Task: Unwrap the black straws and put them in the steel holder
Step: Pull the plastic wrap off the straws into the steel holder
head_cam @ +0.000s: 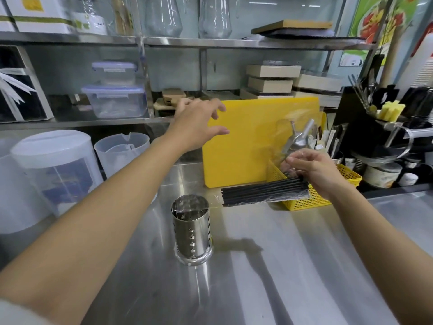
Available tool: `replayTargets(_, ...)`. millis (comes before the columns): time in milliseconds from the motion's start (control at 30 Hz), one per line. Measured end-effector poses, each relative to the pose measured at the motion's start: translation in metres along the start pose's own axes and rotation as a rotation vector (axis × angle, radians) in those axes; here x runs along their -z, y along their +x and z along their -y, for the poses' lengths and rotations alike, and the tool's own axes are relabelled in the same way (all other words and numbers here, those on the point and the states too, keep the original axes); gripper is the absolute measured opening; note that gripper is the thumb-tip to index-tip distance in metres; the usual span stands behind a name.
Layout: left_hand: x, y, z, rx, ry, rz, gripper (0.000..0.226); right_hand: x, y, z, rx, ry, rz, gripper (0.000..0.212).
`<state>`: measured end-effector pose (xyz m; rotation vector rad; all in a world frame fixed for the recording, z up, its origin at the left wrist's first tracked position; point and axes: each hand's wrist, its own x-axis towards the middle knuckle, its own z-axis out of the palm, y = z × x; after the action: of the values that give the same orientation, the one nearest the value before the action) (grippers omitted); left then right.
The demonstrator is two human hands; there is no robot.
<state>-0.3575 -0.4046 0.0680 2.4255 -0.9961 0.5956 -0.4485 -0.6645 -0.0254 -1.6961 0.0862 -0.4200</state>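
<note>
Stainless steel covered the desk [269, 277], where the steel holder [191, 228] stood upright. At its 2 o'clock the right hand [314, 171] gripped the black straws [260, 192] by one end, long axis near level, free ends pointing toward 9 o'clock. The left hand [199, 123] hovered open, fingers spread, at 12 o'clock.

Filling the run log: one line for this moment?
right hand: grips black straws in clear wrap | left hand: open, raised | steel holder: upright on counter

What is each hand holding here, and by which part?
The right hand grips the straws by their right end; the left hand is open and holds nothing.
</note>
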Motion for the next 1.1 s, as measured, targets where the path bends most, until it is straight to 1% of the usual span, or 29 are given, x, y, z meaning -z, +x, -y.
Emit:
replayTargets(67, -0.004, 0.0, -0.002, -0.01, -0.046, -0.007, 0.027, 0.002, 0.001, -0.001, 0.003, -0.01, -0.003, 0.009)
replayTargets(133, -0.005, -0.001, -0.004, 0.007, -0.146, 0.023, 0.022, 0.005, 0.001, -0.002, 0.004, -0.018, 0.0, 0.006)
replayTargets(200, -0.004, -0.001, -0.007, -0.004, -0.166, 0.053, 0.022, 0.009, 0.002, -0.001, 0.004, -0.023, 0.002, 0.005)
replayTargets(400, -0.004, -0.001, -0.003, -0.008, -0.213, 0.065, 0.021, 0.01, 0.006, 0.007, 0.025, -0.051, -0.011, 0.011)
replayTargets(500, -0.002, -0.001, -0.002, -0.013, -0.194, 0.063, 0.021, 0.008, 0.008, 0.003, 0.022, -0.058, -0.01, 0.006)
replayTargets(533, -0.001, 0.0, -0.003, -0.016, -0.181, 0.061, 0.022, 0.008, 0.008, -0.001, 0.016, -0.059, -0.02, 0.005)
replayTargets(633, -0.001, 0.004, -0.008, -0.031, -0.146, 0.064, 0.021, 0.005, 0.005, -0.016, -0.024, -0.055, -0.085, 0.013)
replayTargets(733, -0.003, 0.007, -0.013, -0.039, -0.123, 0.067, 0.019, 0.004, 0.002, -0.029, -0.059, -0.018, -0.145, 0.018)
replayTargets(900, -0.01, 0.014, -0.01, -0.029, -0.124, 0.066, 0.019, 0.009, -0.004, -0.042, -0.081, 0.125, -0.147, 0.015)
replayTargets(1000, -0.014, 0.016, -0.007, -0.028, -0.14, 0.07, 0.019, 0.013, -0.007, -0.047, -0.09, 0.153, -0.148, 0.012)
replayTargets(1100, -0.015, 0.014, -0.005, -0.02, -0.176, 0.076, 0.019, 0.016, -0.008, -0.049, -0.056, 0.18, -0.224, 0.013)
